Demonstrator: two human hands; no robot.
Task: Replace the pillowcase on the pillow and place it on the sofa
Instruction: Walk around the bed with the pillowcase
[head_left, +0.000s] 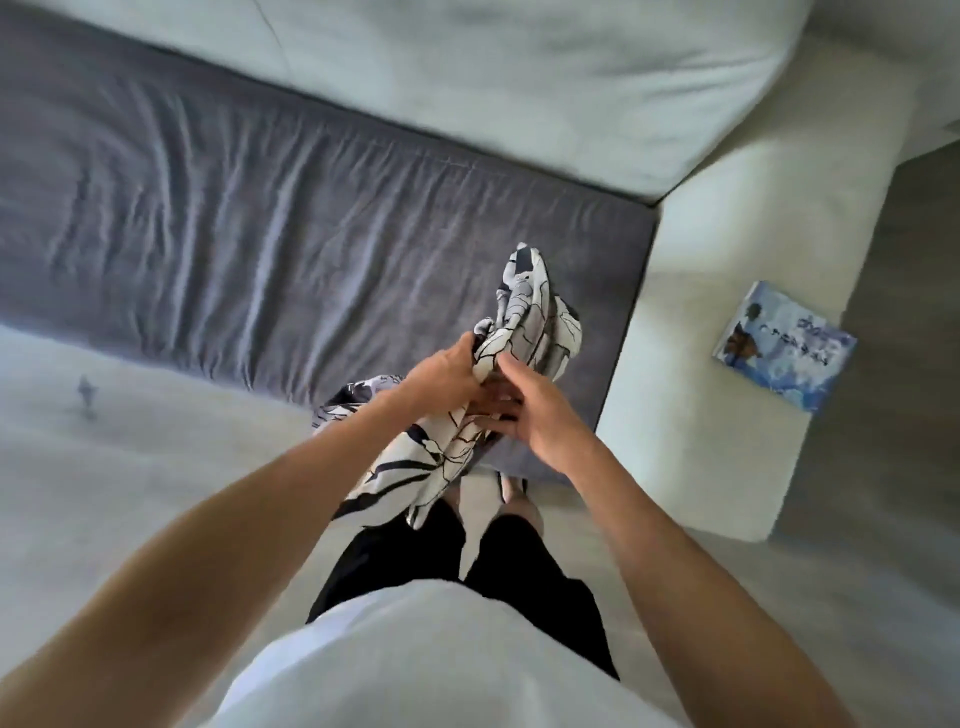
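Standing at the sofa's (311, 218) grey seat edge, the left hand (441, 374) grips the bunched patterned pillowcase (524, 322) while the right hand (530, 415) pinches its folds, so with no pillow in view, dressing and placing apparently remain.

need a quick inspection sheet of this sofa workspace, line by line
surface: grey wrinkled sofa seat cover, with white back cushions behind it
job's things: black and white patterned fabric pillowcase, bunched up and held above the seat's front corner; no pillow seen
clutter: blue illustrated book lying on the white armrest
grippers: left hand grips the pillowcase; right hand has its fingers in the fabric folds
cables: nothing seen
surroundings: pale floor with a small dark object, blurred
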